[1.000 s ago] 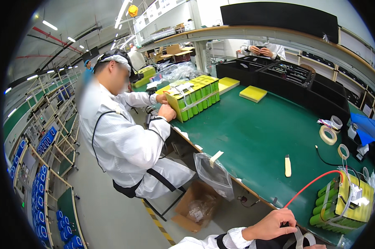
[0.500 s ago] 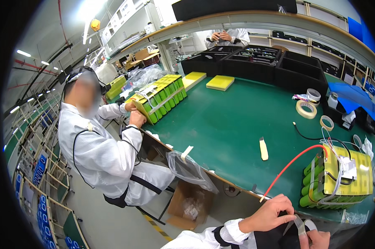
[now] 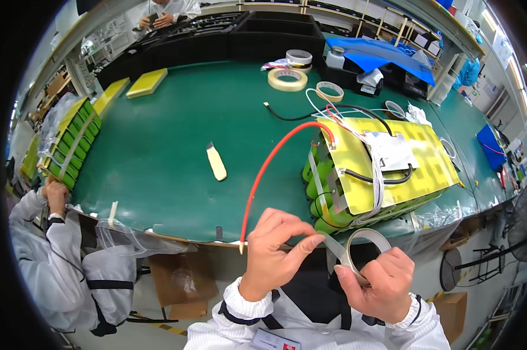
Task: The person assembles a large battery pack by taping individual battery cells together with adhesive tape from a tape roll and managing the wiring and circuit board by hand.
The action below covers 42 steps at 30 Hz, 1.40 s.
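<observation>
My right hand (image 3: pixel 386 286) grips a roll of clear tape (image 3: pixel 369 236) in front of the table edge. A short strip runs from the roll to my left hand (image 3: pixel 278 251), which pinches its free end between thumb and forefinger. Just beyond my hands stands a battery pack (image 3: pixel 403 169) of green cells with a yellow top sheet. A red cable (image 3: pixel 269 160) arches from it over the table edge, its tip beside my left hand. Black and white wires and a white label (image 3: pixel 392 153) lie on the pack's top.
A small pale-handled scraper (image 3: pixel 216 162) lies on the green table (image 3: pixel 176 128). Tape rolls (image 3: pixel 287 80) sit further back, near black bins (image 3: pixel 275 32). At the left, a co-worker (image 3: pixel 59 251) handles a second battery pack (image 3: pixel 71 143). Another person (image 3: pixel 167 11) is across the table.
My view has swung to the right, bringing my hands and the near battery pack toward the middle. The tape roll now shows fully in my right hand, the strip still between my hands.
</observation>
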Tool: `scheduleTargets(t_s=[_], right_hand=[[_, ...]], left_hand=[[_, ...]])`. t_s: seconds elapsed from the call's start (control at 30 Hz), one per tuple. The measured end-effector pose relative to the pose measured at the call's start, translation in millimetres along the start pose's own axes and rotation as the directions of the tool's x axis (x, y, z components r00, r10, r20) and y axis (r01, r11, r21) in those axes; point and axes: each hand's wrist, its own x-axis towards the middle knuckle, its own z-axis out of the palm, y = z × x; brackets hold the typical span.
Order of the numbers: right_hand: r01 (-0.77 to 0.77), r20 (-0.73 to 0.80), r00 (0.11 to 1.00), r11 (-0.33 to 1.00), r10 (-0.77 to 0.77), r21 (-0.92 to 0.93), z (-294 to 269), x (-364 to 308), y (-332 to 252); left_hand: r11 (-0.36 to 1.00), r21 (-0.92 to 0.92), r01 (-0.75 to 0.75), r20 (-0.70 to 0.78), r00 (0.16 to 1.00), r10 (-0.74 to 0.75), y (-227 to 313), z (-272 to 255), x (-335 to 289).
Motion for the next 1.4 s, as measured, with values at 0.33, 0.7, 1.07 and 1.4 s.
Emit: scheduleTargets(t_s=[0.33, 0.7, 1.07, 1.4], right_hand=[[0.042, 0.130, 0.990, 0.992, -0.057, 0.120, -15.4, -1.1, -18.5], [-0.019, 0.128, 0.992, 0.998, 0.010, 0.064, -6.6, 7.7, -26.7], [-0.002, 0.139, 0.990, 0.997, -0.009, 0.073, -1.2, 7.3, -29.6], [0.012, 0.173, 0.985, 0.997, -0.025, 0.076, -3.3, 11.4, -29.8]], left_hand=[[0.991, -0.119, 0.066, -0.055, 0.996, -0.073, -2.5, 12.6, 5.7], [0.988, -0.124, 0.094, -0.070, 0.992, -0.103, -10.8, 14.0, 12.8], [0.967, -0.172, 0.188, 0.042, 0.982, -0.184, -11.7, 10.0, 21.0], [0.936, -0.211, 0.282, 0.085, 0.959, -0.270, -8.6, 8.0, 25.0]])
